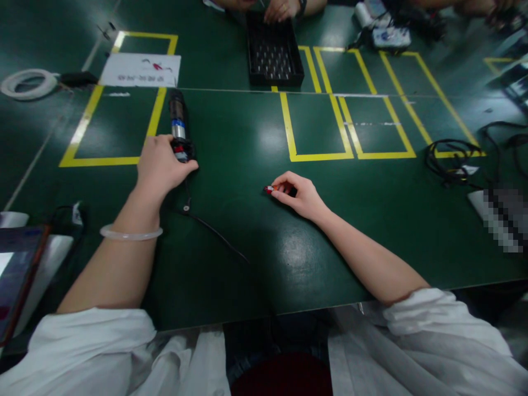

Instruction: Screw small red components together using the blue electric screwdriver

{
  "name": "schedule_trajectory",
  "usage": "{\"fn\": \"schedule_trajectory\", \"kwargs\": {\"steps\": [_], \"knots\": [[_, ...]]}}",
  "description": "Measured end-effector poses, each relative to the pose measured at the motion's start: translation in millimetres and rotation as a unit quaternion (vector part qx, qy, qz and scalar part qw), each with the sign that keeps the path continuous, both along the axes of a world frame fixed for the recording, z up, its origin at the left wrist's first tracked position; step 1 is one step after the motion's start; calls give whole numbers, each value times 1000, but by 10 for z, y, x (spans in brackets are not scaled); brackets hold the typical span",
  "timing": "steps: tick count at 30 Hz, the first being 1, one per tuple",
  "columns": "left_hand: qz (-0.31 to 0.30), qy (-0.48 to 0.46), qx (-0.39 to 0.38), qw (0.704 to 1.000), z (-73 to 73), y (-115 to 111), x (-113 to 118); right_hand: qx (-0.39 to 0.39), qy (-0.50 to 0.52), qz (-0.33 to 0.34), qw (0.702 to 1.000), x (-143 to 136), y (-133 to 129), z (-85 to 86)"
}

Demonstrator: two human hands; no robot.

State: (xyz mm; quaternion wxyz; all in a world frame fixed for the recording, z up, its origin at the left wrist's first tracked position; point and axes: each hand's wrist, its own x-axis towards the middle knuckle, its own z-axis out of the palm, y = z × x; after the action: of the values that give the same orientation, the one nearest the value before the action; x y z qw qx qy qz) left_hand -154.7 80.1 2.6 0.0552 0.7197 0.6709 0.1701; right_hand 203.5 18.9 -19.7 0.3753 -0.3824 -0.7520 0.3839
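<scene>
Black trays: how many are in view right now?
1: the black tray, at far centre, to the right of the white printed sheet. Others could be hidden among the far-right clutter.

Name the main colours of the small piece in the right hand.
The small piece looks mainly red, with whitish and orange parts; head view.

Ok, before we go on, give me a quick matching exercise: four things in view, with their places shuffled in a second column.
Things:
1. device
2. red piece
3. black tray
4. white coil

Places:
A. near the left edge of the view
B. at the right hand's fingertips
C. by a co-worker's hand, across the table
D. in the left hand

Pairs: 1-D, 2-B, 3-C, 4-A
</scene>
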Motion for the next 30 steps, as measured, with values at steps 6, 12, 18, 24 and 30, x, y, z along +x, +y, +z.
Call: {"fn": "schedule_trajectory", "kwargs": {"steps": [6,12,18,24,30], "knots": [[-4,22,-26,999,93,-288,761,0,15,-10,1000,-11,1,-26],[-97,43,-34,994,134,-605,1233,19,8,-38,999,-17,-1,-29],[-166,36,-18,985,134,-798,1435,49,-22,-24,998,-20,-5,-34],[-186,18,-19,982,142,-853,1497,64,-89,-19,994,-27,-2,-28],[-188,29,-23,981,147,-851,1497,30,-60,-5,998,-31,-10,-45]]}}
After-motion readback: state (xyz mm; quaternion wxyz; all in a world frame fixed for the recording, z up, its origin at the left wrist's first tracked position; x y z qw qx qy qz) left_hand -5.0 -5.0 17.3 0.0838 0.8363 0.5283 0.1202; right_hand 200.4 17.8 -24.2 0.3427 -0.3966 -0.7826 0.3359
